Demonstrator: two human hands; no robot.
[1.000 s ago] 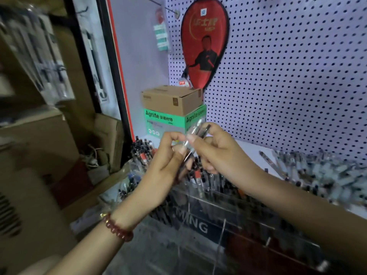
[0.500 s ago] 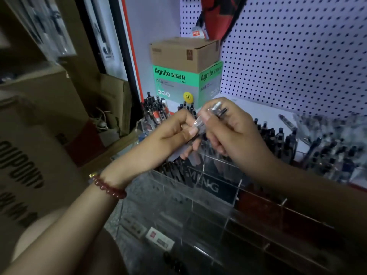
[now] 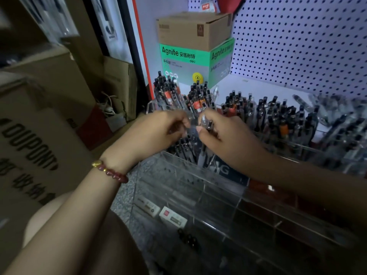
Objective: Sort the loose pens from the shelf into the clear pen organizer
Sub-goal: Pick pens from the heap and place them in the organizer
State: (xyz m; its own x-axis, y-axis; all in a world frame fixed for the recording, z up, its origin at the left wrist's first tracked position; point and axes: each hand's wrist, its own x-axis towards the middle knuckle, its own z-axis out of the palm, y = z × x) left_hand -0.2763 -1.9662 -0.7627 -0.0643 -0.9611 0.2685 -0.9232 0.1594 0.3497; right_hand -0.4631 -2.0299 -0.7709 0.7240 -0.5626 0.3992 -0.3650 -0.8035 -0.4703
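Both hands have dropped from chest height to just above the clear pen organizer (image 3: 198, 175), so the pens held up for sorting a moment ago are now being fed into its back rows. The right hand (image 3: 224, 135) pinches a small bundle of clear-barrelled pens (image 3: 205, 123) between thumb and fingers, tips pointing down toward the slot at about 6 o'clock from the grip. The left hand (image 3: 158, 130) sits at 9 o'clock from the right, fingers curled close to the same bundle; motion blur hides whether its grip is actually closed on a pen or only steadying, so I cannot tell.

The view has also tilted down, showing the empty front compartments of the organizer. The loose pens (image 3: 333, 110) lie heaped on the shelf (image 3: 264, 90) at 2 o'clock, well apart from the hands. In my judgement this is the placing step, with much of that pile yet to be sorted.
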